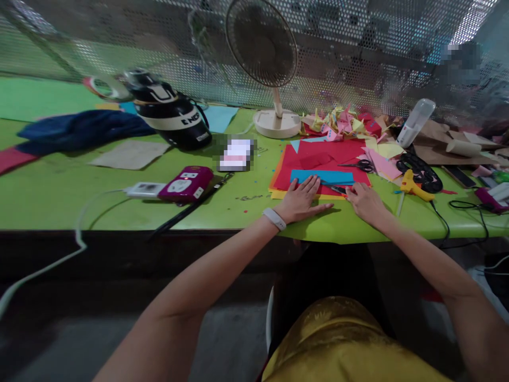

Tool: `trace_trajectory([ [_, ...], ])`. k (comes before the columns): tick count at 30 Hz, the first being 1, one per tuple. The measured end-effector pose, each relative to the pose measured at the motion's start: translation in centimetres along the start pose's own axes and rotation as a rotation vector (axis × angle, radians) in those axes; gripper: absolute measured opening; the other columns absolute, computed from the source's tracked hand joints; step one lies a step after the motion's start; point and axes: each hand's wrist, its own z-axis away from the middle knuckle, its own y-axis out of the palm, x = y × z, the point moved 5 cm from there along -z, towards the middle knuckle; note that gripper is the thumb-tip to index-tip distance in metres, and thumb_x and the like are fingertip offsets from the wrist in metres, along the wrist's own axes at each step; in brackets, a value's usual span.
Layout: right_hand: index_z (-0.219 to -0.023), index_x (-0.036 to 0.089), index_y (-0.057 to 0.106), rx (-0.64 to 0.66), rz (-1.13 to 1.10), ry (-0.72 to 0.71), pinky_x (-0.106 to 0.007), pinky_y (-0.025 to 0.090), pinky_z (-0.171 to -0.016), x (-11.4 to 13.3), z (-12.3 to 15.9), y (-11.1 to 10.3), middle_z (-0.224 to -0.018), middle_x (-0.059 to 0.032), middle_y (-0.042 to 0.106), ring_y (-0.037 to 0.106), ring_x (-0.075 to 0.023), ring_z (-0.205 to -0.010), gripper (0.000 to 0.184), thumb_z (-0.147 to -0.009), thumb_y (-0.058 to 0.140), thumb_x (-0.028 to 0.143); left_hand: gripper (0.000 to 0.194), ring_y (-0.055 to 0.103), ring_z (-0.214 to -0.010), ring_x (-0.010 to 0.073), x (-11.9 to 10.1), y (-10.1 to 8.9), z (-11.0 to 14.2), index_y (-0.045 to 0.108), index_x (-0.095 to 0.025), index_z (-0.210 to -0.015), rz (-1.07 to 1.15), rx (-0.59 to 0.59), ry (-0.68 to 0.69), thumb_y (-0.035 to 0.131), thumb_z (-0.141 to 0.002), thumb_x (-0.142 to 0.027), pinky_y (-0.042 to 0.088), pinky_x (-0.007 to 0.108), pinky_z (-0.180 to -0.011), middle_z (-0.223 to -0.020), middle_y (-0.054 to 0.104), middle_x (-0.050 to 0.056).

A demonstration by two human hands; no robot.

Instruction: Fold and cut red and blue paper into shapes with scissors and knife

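My left hand (301,200) lies flat, fingers stretched and thumb apart, pressing on the lower left of a blue paper strip (338,176). Under the strip is a stack of red paper (289,168) with yellow-orange sheets showing at its edges. My right hand (363,199) is closed around a slim dark tool (338,189) that looks like a craft knife. Its tip points left, along the strip's lower edge. Part of its handle is hidden by my fingers. Black scissors (361,165) lie on the red paper just beyond the strip.
Right of the stack are pink paper (382,163), a yellow glue gun (413,185) and a black tape-like coil (423,172). Folded paper pieces (345,122) heap behind, beside a fan (276,124). Leftward are a phone (235,155), purple power socket (186,184) and black bottle (175,114).
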Motion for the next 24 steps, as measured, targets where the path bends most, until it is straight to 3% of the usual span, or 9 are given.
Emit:
trace_trajectory([
  [11, -0.129, 0.009, 0.057, 0.001, -0.028, -0.012, -0.035, 0.045, -0.076, -0.43, -0.13, -0.04, -0.112, -0.0191, 0.059, 0.053, -0.0261, -0.099, 0.040, -0.099, 0.035, 0.025, 0.090, 0.015, -0.147, 0.0256, -0.02, -0.27, 0.14, 0.020, -0.019, -0.153, -0.009, -0.012, -0.003, 0.015, -0.085, -0.077, 0.005, 0.049, -0.117, -0.159, 0.019, 0.009],
  [24, -0.131, 0.009, 0.055, 0.023, 0.028, -0.067, -0.035, 0.045, -0.075, 0.21, 0.01, -0.23, -0.111, -0.0178, 0.059, 0.052, -0.0251, -0.100, 0.040, -0.099, 0.034, 0.021, 0.092, 0.013, -0.147, 0.0283, -0.18, -0.18, 0.08, 0.019, -0.016, -0.153, -0.001, -0.004, -0.009, 0.016, -0.085, -0.077, 0.003, 0.050, -0.117, -0.159, 0.018, 0.009],
])
